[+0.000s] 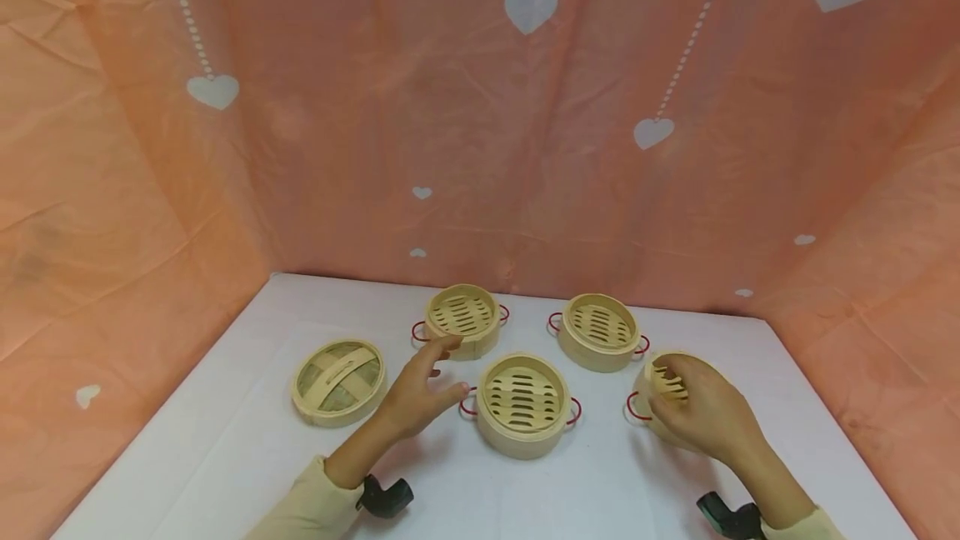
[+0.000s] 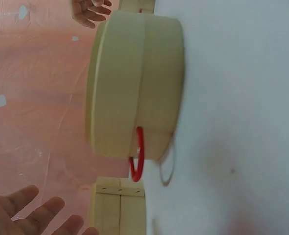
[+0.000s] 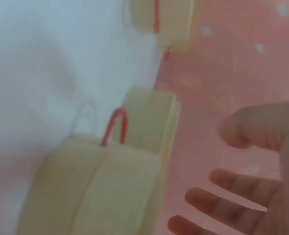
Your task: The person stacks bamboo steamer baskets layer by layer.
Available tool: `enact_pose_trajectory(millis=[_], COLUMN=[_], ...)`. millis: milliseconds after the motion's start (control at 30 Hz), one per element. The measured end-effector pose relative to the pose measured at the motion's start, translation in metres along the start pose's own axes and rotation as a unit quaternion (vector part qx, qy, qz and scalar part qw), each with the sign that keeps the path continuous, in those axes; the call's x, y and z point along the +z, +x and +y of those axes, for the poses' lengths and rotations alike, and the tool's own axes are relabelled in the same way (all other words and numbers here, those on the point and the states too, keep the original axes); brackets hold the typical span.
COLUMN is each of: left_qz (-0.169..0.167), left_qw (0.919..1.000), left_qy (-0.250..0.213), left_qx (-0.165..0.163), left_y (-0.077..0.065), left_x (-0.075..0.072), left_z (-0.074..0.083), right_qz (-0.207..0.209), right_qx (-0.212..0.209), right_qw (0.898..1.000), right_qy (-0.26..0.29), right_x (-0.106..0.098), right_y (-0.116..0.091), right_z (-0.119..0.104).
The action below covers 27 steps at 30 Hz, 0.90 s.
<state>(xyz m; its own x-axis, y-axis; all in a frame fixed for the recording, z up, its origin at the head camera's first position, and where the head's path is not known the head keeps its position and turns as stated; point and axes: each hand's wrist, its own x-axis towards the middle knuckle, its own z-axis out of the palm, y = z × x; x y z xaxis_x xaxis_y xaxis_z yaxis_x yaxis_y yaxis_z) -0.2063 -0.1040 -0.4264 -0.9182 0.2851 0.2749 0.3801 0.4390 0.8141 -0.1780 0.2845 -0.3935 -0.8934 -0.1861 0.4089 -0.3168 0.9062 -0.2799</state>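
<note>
My left hand (image 1: 422, 397) hovers with its fingers spread and nothing in them, between the round woven bamboo lid (image 1: 337, 382) and the middle bamboo steamer basket (image 1: 523, 436). That basket has a slatted base and red loop handles; its side (image 2: 134, 83) fills much of the left wrist view. Over the right steamer basket (image 1: 651, 407) is my right hand (image 1: 708, 411), hiding part of its rim and slats. The right wrist view shows this hand's fingers (image 3: 228, 213) apart and holding nothing, beside a basket with a red handle (image 3: 116, 125).
Two more steamer baskets stand farther back, one at back left (image 1: 476, 347) and one at back right (image 1: 596, 357). A white cloth (image 1: 247, 440) covers the table. Pink-orange curtains with white hearts (image 1: 480, 132) hang behind it and along both sides.
</note>
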Motion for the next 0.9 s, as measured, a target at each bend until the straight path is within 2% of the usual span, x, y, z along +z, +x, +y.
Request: enact_pose_trajectory(millis=[133, 333, 700, 900], left_qz=[-0.013, -0.037, -0.058, -0.069], left_qw=[0.9998, 0.9991, 0.9981, 0.9976], left_qy=[-0.011, -0.019, -0.018, -0.001], left_qx=[-0.002, 0.000, 0.006, -0.001], left_y=[-0.002, -0.005, -0.007, -0.005], left_x=[0.004, 0.010, 0.016, 0.021], left_z=[-0.002, -0.010, -0.020, -0.024], right_qz=[0.006, -0.025, -0.066, -0.066], right_qx=[-0.005, 0.029, 0.074, 0.073], right_qw=[1.000, 0.999, 0.995, 0.995], right_qy=[0.012, 0.003, -0.013, -0.024], right_x=[0.004, 0.004, 0.003, 0.003], right_y=[-0.004, -0.010, -0.017, -0.019], right_z=[0.007, 0.011, 0.014, 0.014])
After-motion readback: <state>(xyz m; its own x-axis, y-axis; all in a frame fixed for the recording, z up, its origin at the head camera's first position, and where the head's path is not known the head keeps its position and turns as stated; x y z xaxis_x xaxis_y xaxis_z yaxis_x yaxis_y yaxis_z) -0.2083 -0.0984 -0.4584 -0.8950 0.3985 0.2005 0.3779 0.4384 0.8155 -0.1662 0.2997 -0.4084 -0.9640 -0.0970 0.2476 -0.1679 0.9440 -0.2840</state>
